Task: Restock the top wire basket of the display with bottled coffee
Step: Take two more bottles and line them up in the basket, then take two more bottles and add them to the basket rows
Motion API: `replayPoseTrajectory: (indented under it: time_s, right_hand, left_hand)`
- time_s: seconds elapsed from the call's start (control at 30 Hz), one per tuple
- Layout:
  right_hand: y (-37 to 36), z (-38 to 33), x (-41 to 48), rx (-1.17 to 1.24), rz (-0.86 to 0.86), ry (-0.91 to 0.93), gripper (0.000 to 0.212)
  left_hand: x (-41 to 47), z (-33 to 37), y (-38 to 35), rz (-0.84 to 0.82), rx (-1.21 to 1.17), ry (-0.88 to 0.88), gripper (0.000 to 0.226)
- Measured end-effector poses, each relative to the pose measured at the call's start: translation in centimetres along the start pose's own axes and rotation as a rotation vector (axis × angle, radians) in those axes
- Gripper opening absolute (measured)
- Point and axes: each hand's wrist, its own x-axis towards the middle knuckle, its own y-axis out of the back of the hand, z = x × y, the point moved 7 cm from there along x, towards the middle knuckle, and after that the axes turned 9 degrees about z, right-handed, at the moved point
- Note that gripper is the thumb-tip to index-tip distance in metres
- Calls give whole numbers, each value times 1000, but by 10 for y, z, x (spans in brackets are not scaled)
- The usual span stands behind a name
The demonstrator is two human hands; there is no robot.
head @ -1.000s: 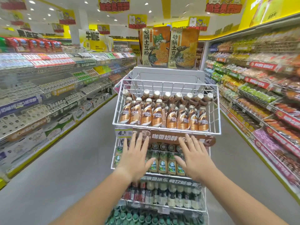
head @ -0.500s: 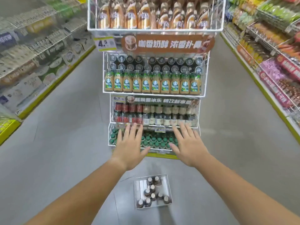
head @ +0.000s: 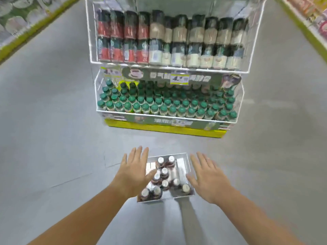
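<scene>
Left hand (head: 134, 171) and right hand (head: 208, 177) spread open, empty, flanking clear box (head: 184, 167) of coffee bottles (head: 164, 172) on floor (head: 53, 138)

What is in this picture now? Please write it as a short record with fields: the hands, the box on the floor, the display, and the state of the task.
left hand: open, fingers spread, over the left edge of the clear box, holding nothing
right hand: open, beside the right edge of the box, holding nothing
clear box: on the grey floor, partly filled with upright coffee bottles
display: two lower wire baskets visible, both stocked; top basket out of view
task state: no bottle picked up yet
</scene>
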Motion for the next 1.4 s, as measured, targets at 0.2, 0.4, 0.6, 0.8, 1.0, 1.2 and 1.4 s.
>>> replayPoseTrajectory:
  time_s: [0.2,0.4,0.6,0.8,1.0,1.2,1.4]
  right_hand:
    - [-135,26,76,114,-11,104,68]
    - [-220,34,145,377,-169,11,50]
    - [-261,28,200,618,-172,-74,29]
    - [-275,37,211,653,77,-163,46]
    - [-268,43,205,753,150,-193,43]
    - [-264,40,200,749,141,-162,44]
    - [-254,43,197,745,164,-145,35]
  left_hand:
    - [61,-26,-148,-51,-285,28,68]
    - [108,-61,-251,-159,-498,165,45]
    - [155,-57,-302,-239,-646,147,41]
    - [167,-55,-319,6,-739,165,26]
    - [163,-51,-311,64,-753,98,43]
    - [159,-41,-298,72,-708,-36,45]
    - [167,-35,-289,44,-692,-114,35]
